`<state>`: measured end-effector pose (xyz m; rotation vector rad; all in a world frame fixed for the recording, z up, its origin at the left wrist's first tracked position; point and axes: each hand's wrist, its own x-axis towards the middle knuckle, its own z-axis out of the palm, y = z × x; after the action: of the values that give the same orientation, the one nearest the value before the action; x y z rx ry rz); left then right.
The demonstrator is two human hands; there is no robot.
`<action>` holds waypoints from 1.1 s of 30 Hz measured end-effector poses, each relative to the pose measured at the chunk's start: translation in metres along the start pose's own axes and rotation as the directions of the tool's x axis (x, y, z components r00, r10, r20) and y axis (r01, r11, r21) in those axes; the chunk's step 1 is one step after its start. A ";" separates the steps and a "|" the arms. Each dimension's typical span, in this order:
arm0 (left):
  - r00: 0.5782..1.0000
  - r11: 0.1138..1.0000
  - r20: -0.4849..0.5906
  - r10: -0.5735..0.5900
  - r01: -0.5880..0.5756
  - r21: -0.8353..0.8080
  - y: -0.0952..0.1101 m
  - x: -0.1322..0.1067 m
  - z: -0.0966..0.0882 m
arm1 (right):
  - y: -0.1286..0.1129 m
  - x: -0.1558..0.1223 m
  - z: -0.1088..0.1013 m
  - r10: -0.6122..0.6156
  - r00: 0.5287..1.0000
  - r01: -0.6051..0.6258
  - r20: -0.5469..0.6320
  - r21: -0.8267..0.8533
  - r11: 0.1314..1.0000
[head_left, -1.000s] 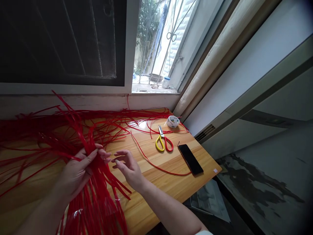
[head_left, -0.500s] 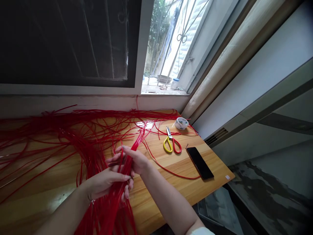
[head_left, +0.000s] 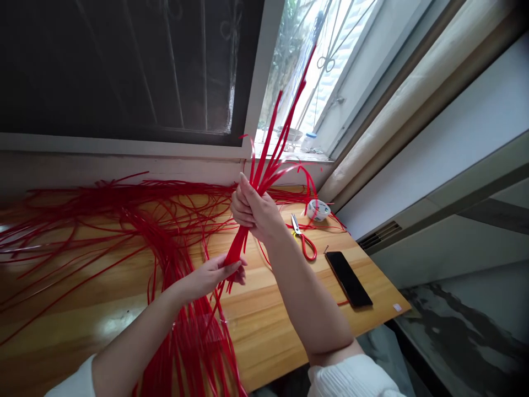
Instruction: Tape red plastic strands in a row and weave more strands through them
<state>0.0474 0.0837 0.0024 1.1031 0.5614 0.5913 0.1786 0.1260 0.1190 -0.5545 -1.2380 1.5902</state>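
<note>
Head view: a bunch of red strips [head_left: 243, 242] is gripped above the wooden table [head_left: 289, 320] by the right hand [head_left: 253, 209], fingers curled tight around it; lower down it is pinched by the left hand [head_left: 212, 275], fingers narrowly closed.

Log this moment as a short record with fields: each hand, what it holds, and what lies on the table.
left hand: pinches bundle of red strips low down
right hand: fist shut on the bundle higher up, ends fanning upward
table: wooden, under window
loose strips: spread across table
near right arm: scissors, tape roll, phone
</note>
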 end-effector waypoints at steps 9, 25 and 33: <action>0.979 0.964 0.007 0.202 -0.201 0.173 0.021 0.045 -0.002 | -0.022 0.008 0.019 -0.167 0.979 0.183 0.118 -0.144 0.972; 0.994 0.964 -0.055 0.098 -0.082 0.254 -0.017 0.049 -0.028 | 0.029 0.009 -0.020 -0.142 0.967 0.169 -0.210 0.120 0.978; 0.985 0.989 -0.160 -0.069 0.089 0.121 -0.013 0.009 -0.015 | 0.029 0.016 -0.037 -0.014 0.877 0.155 -0.481 0.255 0.954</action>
<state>0.0459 0.0954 -0.0163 1.1556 0.7838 0.5817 0.1904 0.1578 0.0820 -0.6438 -0.6388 1.4123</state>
